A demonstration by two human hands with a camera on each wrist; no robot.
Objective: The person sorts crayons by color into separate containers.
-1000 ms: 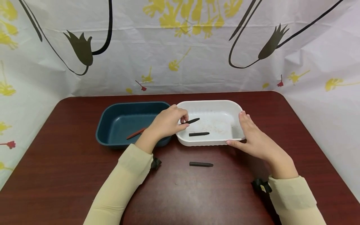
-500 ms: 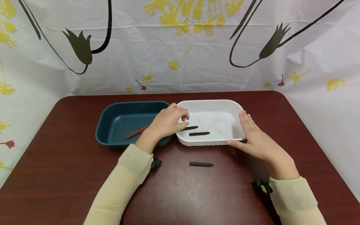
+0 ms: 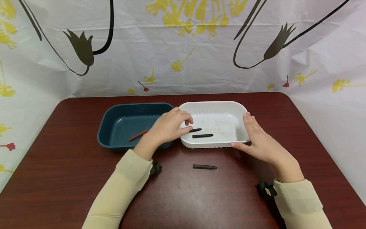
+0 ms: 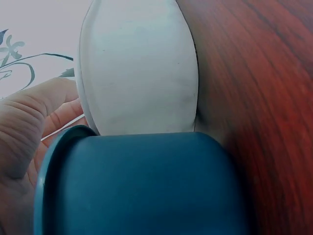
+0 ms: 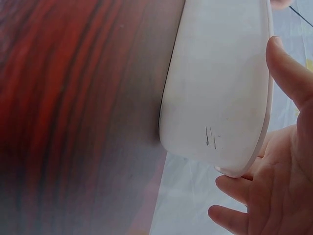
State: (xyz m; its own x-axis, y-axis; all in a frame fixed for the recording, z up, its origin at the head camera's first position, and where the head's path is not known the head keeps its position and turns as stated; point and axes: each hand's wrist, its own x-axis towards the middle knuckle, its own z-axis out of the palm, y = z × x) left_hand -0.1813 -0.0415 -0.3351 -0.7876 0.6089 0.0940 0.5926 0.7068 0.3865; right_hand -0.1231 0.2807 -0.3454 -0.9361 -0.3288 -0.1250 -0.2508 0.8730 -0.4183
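My left hand (image 3: 169, 124) hovers over the left end of the white basin (image 3: 211, 145), fingers loosely bent and holding nothing. Just under its thumb lies a black crayon (image 3: 196, 130) in the basin, partly hidden by the hand. Another black crayon (image 3: 202, 136) lies beside it, close to the basin's front wall. At the basin's right end my right hand (image 3: 263, 143) rests against the rim, thumb at the front corner and fingers extended along the side. A third black crayon (image 3: 204, 167) lies on the table in front.
To the left, touching or nearly touching the white basin, stands a dark blue basin (image 3: 114, 147). Inside it lies a red crayon (image 3: 138, 135), partly covered by the left forearm. Behind the brown table (image 3: 183, 203) hangs a white patterned sheet (image 3: 211, 63).
My left hand has let go of a black crayon, which now lies in the white basin. The left forearm has shifted slightly left. My right hand stays at the rim.
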